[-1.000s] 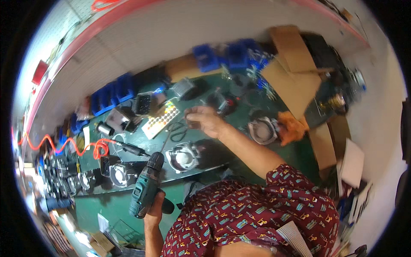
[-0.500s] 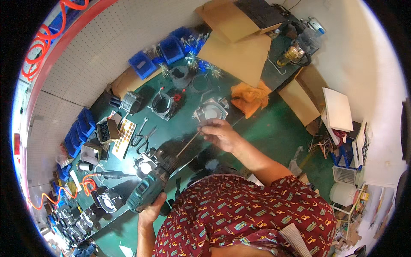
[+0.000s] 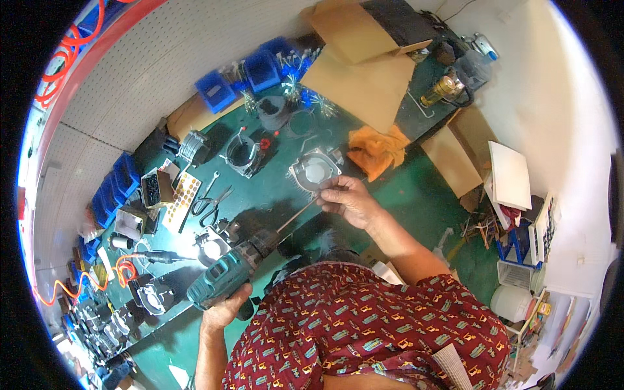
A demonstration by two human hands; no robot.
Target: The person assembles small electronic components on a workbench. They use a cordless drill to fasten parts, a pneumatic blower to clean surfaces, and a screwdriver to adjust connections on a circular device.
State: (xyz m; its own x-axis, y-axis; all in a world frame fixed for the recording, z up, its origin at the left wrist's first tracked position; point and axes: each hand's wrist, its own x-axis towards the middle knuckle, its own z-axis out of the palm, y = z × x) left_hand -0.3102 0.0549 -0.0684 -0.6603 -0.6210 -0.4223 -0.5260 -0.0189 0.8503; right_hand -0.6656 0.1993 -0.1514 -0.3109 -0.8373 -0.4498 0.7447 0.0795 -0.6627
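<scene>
My left hand (image 3: 226,309) is wrapped round the grip of a green cordless drill (image 3: 224,279), which points up and to the right. From its dark chuck (image 3: 265,240) runs a long thin bit (image 3: 298,216). Closed fingers of my right hand (image 3: 351,200) pinch the far end of that bit; its very tip is hidden in them. Just beyond these fingers a round silver metal housing (image 3: 316,169) lies on the green bench. Behind the drill's front, a shiny metal part (image 3: 212,244) sits under bright light.
On the bench are scissors (image 3: 211,207), a wrench (image 3: 212,184), a sticker sheet (image 3: 182,203), a black ring-shaped housing (image 3: 242,155) and an orange cloth (image 3: 378,151). Blue bins (image 3: 216,91) and cardboard (image 3: 357,84) stand at the back. An orange coiled cord (image 3: 123,270) lies at left.
My right hand and the bit's end have shifted a little right, away from the silver housing. The drill has moved slightly forward and right with them. The view has turned slightly.
</scene>
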